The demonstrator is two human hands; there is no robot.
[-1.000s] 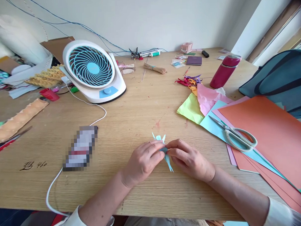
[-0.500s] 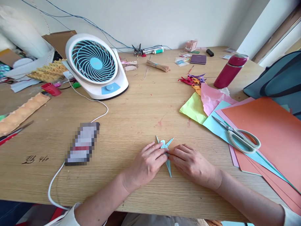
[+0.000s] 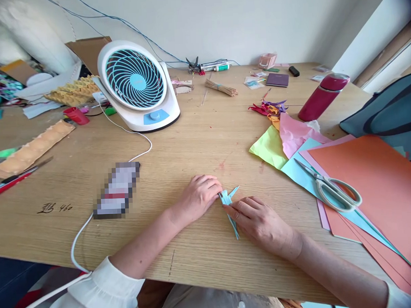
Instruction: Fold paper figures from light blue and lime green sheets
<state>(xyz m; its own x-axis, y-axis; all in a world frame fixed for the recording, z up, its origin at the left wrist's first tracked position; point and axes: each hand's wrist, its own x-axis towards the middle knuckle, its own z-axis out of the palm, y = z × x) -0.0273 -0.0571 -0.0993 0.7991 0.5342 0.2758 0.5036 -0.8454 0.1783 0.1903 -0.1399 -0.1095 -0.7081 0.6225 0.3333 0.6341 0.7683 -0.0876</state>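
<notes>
A light-blue folded paper figure with slender points [image 3: 225, 198] is held near the front of the pale wood-grain desk [image 3: 188, 154]; the left hand [image 3: 200, 195] has its curled fingers drawn together at its upper left, the right hand [image 3: 263, 221] pinches its middle

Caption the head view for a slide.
Left hand and right hand pinch folded light-blue paper; scissors lie on coloured sheets at right.

Scissors [image 3: 322, 180] and coloured paper [image 3: 378, 184] suggest a craft room.
</notes>
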